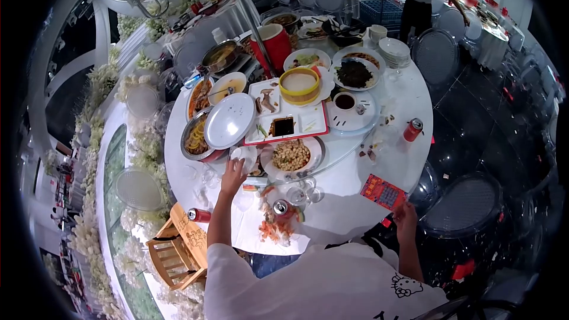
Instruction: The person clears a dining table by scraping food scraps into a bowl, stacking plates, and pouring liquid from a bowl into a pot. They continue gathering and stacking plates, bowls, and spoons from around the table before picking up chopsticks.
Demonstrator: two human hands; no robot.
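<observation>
Round banquet table [409, 104], white-clothed, with a glass turntable at its centre, was recorded as crowded with used dishes. The left hand [233, 173] was stretched out over the near edge of the turntable, fingers spread and apart, resting on or just above a small white plate [245, 156]; whether anything was gripped could not be told. Just beside that plate, a plate of pale beans or nuts [290, 155] was noted, and behind it a red-rimmed tray [311, 123] carrying a dark sauce dish [283, 125]. A large upturned white plate [230, 120] was laid over a metal bowl of yellow food [195, 139] toward the left edge. A bamboo steamer [299, 85], a dish of dark greens [354, 74] and a red jug [274, 44] were listed farther back. The right hand [405, 214] was held at the near right edge of the table, beside a red printed packet [383, 192]; contact could not be confirmed. A red can [282, 208] stood near food scraps [272, 229] at the near edge, a second can [413, 129] at the right edge. A wooden high chair [178, 248] stood left of the person.
</observation>
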